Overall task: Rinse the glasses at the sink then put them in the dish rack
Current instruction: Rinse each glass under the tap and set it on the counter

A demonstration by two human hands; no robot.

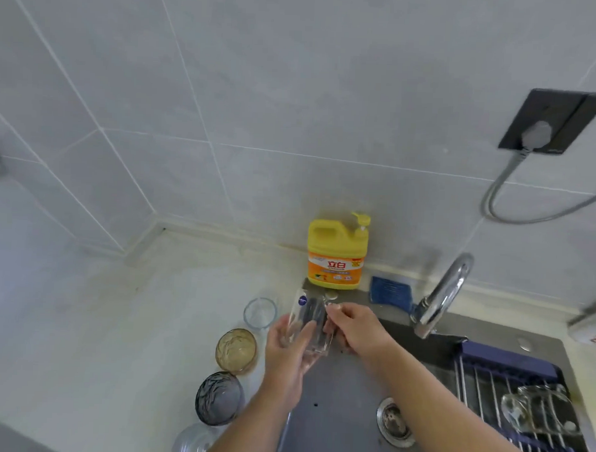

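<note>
Over grey sink [344, 396], clear glass [312, 322], seemingly empty.

Clear glossy glass [308, 327]; shiny chrome faucet [443, 295]; matt grey sink [337, 413].

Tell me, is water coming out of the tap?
Off, it seems: no stream falls from the tap into the sink.

Yellow soap bottle [336, 252] with orange label, amber glass [236, 349], blue sponge [390, 290]
</note>
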